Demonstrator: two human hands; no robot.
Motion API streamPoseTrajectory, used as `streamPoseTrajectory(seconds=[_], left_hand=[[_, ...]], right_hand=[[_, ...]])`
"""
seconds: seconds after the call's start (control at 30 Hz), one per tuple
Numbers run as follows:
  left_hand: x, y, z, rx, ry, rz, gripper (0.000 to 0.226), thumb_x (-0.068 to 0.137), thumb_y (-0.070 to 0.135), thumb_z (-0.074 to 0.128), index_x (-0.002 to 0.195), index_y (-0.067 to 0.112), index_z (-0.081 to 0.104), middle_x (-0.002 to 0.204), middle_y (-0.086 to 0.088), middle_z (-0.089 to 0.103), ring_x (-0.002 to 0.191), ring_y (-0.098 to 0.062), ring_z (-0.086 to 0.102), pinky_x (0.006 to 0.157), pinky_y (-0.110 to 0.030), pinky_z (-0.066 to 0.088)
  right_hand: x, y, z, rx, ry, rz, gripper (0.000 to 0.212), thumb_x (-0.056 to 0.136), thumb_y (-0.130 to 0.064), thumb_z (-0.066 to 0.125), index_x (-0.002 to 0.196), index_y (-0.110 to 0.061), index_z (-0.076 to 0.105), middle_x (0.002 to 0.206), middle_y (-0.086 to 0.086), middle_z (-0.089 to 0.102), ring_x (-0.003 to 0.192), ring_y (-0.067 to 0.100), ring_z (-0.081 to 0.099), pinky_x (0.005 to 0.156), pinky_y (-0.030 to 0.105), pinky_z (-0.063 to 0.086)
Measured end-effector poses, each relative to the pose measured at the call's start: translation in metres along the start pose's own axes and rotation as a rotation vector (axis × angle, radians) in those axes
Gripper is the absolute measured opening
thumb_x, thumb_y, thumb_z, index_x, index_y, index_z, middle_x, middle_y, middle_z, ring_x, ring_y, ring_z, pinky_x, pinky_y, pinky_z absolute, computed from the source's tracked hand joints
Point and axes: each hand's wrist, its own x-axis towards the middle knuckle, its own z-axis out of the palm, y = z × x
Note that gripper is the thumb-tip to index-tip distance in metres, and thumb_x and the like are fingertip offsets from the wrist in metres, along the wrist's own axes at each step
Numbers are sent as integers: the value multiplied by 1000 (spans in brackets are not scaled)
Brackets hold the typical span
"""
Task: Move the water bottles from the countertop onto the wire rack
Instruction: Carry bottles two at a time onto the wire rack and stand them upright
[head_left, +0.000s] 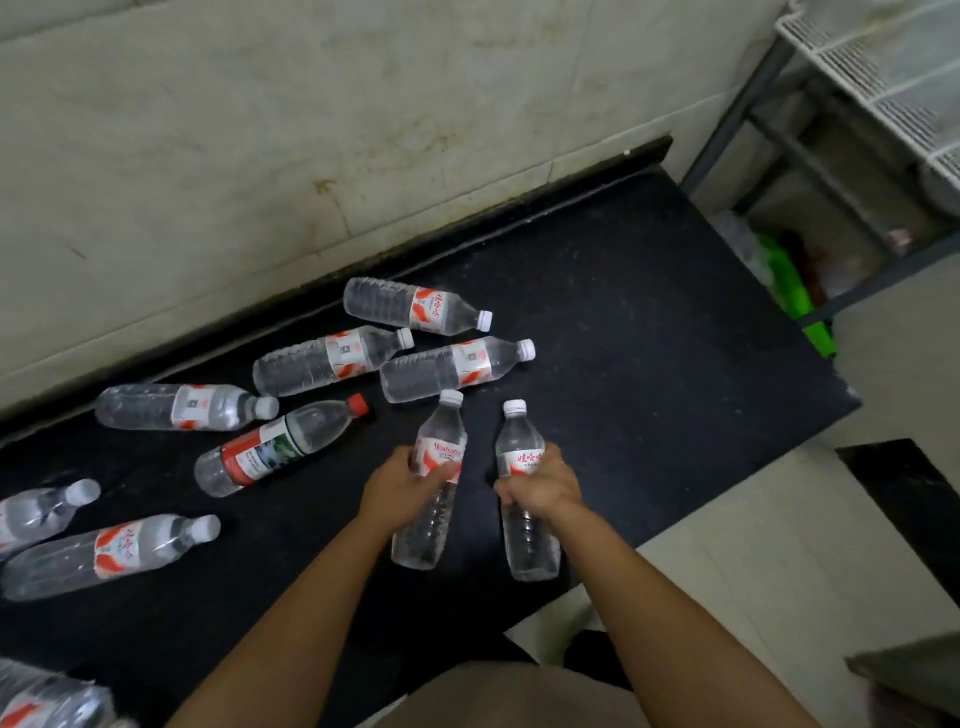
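Clear bottle (435, 483) in left hand (400, 488), another bottle (522, 499) in right hand (543, 486)

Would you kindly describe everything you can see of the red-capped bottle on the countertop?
The red-capped bottle is clear plastic with a red, white and green label around its middle. It lies on its side on the black countertop, cap pointing up and right, base toward the lower left. Its cap is on. No hand touches it, and it seems to lie apart from the neighbouring white-capped bottles, among them.
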Motion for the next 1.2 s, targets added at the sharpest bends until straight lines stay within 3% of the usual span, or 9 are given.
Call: streamPoseTrajectory(seconds=[0.13,0.27,0.43,0.57,0.7,0.83,0.93,1.1,1.2], left_hand=[[-22,30,22,-275,51,15,46,79,57,75,107,24,62,108,-1,72,91,-16,69,81,-39,58],[-51,109,47,-707,-65,63,34,91,42,67,108,12,69,101,-15,76,86,-27,72,82,-45,58],[-86,230,96,-1174,-253,144,41,89,60,58,89,19,65,72,-2,63,64,-16,63,68,-35,50],[-111,334,164,-1097,-249,210,38,86,47,68,100,14,57,77,-4,56,66,-18,58,65,-33,52],[-131,417,207,-1052,-333,248,34,87,41,62,97,10,69,81,-8,62,67,-21,60,71,-38,53],[-133,490,230,-1106,-425,345,22,86,36,59,92,16,64,72,-3,61,62,-18,62,89,-49,53],[-121,550,235,-1128,-540,444,19,86,32,60,95,16,63,78,-4,59,67,-19,60,80,-43,52],[-77,653,241,-1137,-678,472,54,69,45,84,104,15,54,79,-3,56,69,-17,54,70,-35,48],[-49,705,249,-1061,-471,562,78,59,34,95,119,15,49,86,-6,57,68,-20,57,61,-35,54]], right_hand=[[13,26,-61,284,25,-68,71,44,-8,70,113,-17,58,93,6,70,88,30,71,74,43,62],[15,47,-155,519,67,-192,71,38,-12,70,106,-28,61,94,2,73,85,24,72,61,36,59],[-1,70,-273,685,88,-385,70,28,-23,66,98,-28,66,75,-9,70,76,18,68,63,33,54],[-9,100,-385,774,192,-490,75,38,-14,68,113,-19,63,92,6,72,85,26,69,74,45,58],[-7,116,-471,958,287,-528,73,44,-10,66,116,-25,61,95,3,70,83,21,66,59,30,55],[8,104,-543,1059,300,-602,82,45,-8,69,124,-28,59,104,4,71,93,24,70,67,35,57],[22,79,-594,1031,301,-718,83,50,-8,75,129,-24,56,109,7,70,98,26,69,70,32,57],[46,21,-676,941,357,-846,76,47,-19,85,118,-28,60,101,4,72,91,21,72,69,31,58],[65,-9,-718,916,374,-873,73,52,-15,85,120,-23,60,102,6,73,90,20,74,69,32,59]])
